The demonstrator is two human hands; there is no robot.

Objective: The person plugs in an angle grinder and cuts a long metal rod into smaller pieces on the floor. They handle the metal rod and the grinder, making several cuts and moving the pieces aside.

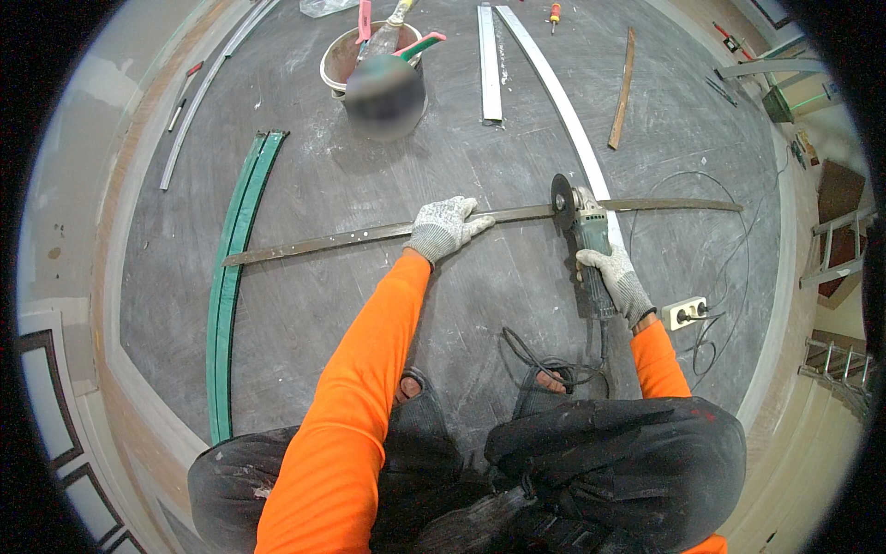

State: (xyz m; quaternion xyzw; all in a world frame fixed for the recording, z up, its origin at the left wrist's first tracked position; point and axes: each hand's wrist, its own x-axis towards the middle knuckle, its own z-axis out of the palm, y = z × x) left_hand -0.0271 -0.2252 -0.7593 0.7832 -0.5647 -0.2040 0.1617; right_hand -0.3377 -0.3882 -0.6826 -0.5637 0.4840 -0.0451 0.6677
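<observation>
A long, narrow grey-brown metal strip point(337, 240) lies across the floor in front of me. My left hand point(445, 229), in a pale knitted glove, grips it near its middle. My gloved right hand point(616, 280) is closed around the body of a green-and-dark angle grinder point(592, 233). The grinder's black disc point(561, 201) stands upright at the strip, right of my left hand; whether it touches cannot be told. At its left end the strip crosses a pair of green lengths point(231, 305). To the right it crosses a long white strip point(561, 106).
A bucket point(334, 74) with pink- and green-handled tools stands ahead. Beyond lie a short white strip point(490, 69), a brown strip point(623, 88) and a screwdriver point(555, 15). A white power strip point(684, 314) and looping cable point(526, 346) lie near my feet. Ladders point(838, 249) are far right.
</observation>
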